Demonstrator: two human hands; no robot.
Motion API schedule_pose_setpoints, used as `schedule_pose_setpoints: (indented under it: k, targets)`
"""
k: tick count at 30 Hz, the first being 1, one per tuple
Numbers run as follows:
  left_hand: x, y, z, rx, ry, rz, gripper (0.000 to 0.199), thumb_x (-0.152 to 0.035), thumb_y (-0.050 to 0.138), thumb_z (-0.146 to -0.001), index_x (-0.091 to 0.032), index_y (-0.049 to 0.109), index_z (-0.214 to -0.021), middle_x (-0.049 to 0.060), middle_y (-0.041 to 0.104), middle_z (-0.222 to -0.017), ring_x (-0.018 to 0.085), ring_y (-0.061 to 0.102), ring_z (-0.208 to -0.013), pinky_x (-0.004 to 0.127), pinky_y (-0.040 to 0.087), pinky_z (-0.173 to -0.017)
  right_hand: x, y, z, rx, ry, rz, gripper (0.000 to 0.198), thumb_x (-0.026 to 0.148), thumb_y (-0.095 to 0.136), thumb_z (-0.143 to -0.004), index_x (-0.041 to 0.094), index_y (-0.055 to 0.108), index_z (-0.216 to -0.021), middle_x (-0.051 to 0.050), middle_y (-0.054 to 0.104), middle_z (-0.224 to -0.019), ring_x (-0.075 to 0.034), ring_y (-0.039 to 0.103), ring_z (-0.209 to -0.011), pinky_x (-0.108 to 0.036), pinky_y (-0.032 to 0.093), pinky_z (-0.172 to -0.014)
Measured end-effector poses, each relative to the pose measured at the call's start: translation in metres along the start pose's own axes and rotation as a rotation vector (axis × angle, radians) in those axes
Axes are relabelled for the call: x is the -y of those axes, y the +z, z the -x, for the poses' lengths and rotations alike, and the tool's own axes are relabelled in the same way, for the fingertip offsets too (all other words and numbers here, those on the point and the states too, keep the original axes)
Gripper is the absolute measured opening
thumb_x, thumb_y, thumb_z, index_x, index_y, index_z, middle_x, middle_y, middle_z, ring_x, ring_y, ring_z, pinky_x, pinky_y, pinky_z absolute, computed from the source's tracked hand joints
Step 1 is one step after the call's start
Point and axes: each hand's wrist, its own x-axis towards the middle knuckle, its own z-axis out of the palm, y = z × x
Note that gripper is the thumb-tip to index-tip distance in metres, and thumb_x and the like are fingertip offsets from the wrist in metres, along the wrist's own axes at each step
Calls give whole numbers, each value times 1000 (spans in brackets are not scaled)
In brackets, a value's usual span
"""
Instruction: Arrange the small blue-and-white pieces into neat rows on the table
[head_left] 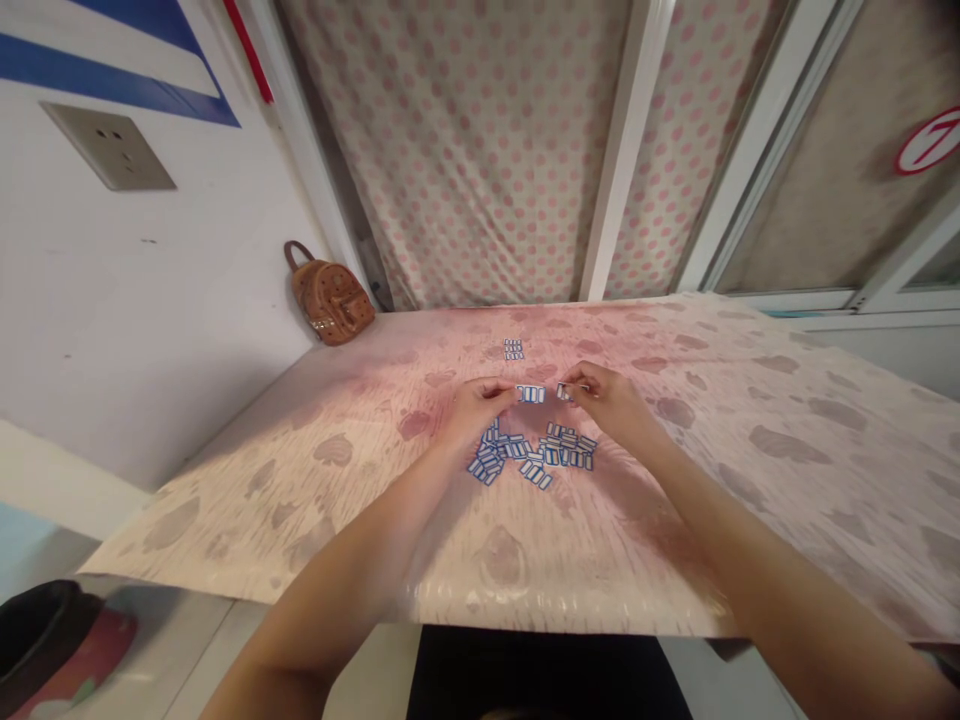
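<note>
My left hand [486, 402] pinches the left end of a small white card with blue stripes [531, 394], raised over the table. Just to its right, my right hand [596, 388] is closed on another small blue-and-white card [562, 391], mostly covered by the fingers. A gap separates the two cards. Below the hands lies a loose heap of similar cards, with a left cluster [489, 462] and a right cluster [568, 447] partly overlapping. Beyond the hands, a small neat group of the same cards [514, 349] lies on the table. Their fine print is too small to read.
A patterned cloth covers the table [510, 570]. At the back left corner, a brown mini backpack [332, 298] leans by the wall. Dotted curtains [480, 150] hang behind the far edge. A dark-rimmed bin [60, 640] stands on the floor at the left.
</note>
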Motion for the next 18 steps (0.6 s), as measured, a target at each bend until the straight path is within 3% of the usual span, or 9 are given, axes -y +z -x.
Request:
schedule_pose_setpoints:
  k: [4,9,14,18]
  targets:
    - [-3,7,6,116,29,-35,20,-32,77,-70,-16,77,-79,4,72,-77,12,59,-66,24,46,-65,2,4,1,26,-57,-83,20,24,49,-85,22,69,-90,-2,72,-83,-18,65,-77,-30,49,-72]
    - [-2,12,8,140,87,-70,18,-32,76,-71,-16,77,-81,7,75,-87,17,65,-77,27,49,-73,7,14,6,19,-100,-137,24,22,46,-86,21,64,-103,-4,72,-93,-18,66,-83,-33,49,-77]
    - [2,14,6,125,96,-79,19,-33,75,-72,-17,77,-81,7,76,-87,17,65,-76,28,48,-72,12,19,8,28,21,-332,15,31,51,-87,21,56,-97,0,66,-78,-16,64,-61,-30,49,-59]
    - [1,15,7,96,85,-93,21,-34,74,-72,-16,77,-81,7,75,-83,17,64,-73,27,47,-68,12,21,7,65,77,-448,16,34,53,-86,21,54,-96,3,62,-77,-12,60,-46,-29,48,-50]
